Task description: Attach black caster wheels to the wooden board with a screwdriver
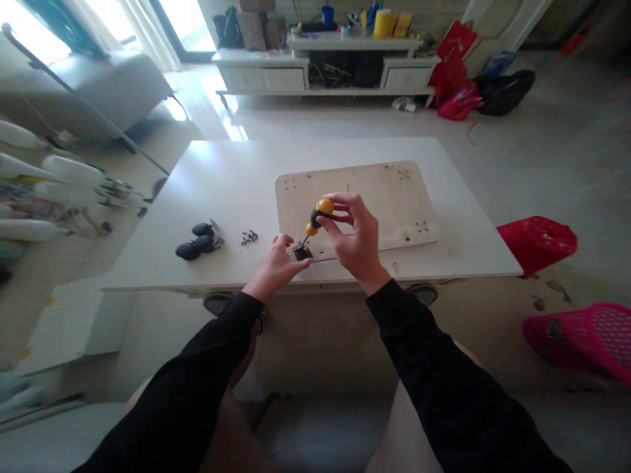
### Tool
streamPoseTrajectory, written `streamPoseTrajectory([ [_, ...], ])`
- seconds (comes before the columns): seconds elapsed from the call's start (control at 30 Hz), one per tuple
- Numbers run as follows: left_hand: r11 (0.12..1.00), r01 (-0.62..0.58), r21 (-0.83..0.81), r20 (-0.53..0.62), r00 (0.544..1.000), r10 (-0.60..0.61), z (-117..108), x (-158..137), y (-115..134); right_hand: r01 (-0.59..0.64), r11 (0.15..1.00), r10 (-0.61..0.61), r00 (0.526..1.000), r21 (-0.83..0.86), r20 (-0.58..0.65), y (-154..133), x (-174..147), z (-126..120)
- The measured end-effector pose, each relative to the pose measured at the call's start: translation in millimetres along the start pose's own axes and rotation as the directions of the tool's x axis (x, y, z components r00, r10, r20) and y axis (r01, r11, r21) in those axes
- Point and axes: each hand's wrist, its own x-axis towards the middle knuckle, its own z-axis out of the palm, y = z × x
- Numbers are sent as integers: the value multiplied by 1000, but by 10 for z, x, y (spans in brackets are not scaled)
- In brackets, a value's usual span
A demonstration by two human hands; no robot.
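My right hand (359, 240) grips a short yellow-and-black screwdriver (323, 209) by its handle, with the shaft slanting down. Its tip meets the metal plate of a black caster wheel (302, 252) at the near left corner of a pale board (355, 210). My left hand (276, 265) steadies that caster between thumb and fingers. Groups of small holes mark the board's other corners. A small heap of screws (249, 237) lies left of the board. Farther left, several black casters (200, 243) with metal plates sit bunched together.
All this rests on a white table (231, 177). Beyond it stands a white cabinet (266, 79) with boxes and tools on top. On the right are a red bucket (537, 244) and a pink mesh basket (582, 338). White cylindrical parts (73, 169) lie at left.
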Motion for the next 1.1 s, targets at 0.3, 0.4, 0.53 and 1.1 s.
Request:
streamPoseTrajectory([
  [0.3,996,-7,-93,-50,999,2,264,-142,-6,103,991,-104,995,-80,-13,-150,-84,-25],
  [0.4,984,-16,-179,-50,999,7,293,-169,-45,144,975,-141,990,-169,25,-214,-121,-85],
  [0.53,966,-30,-257,-60,998,15,361,-180,-103,239,940,-222,970,-245,95,-283,-177,-189],
  [1.1,972,-151,-178,-8,988,152,262,-27,-108,255,925,-225,965,-283,132,-203,-86,-210],
])
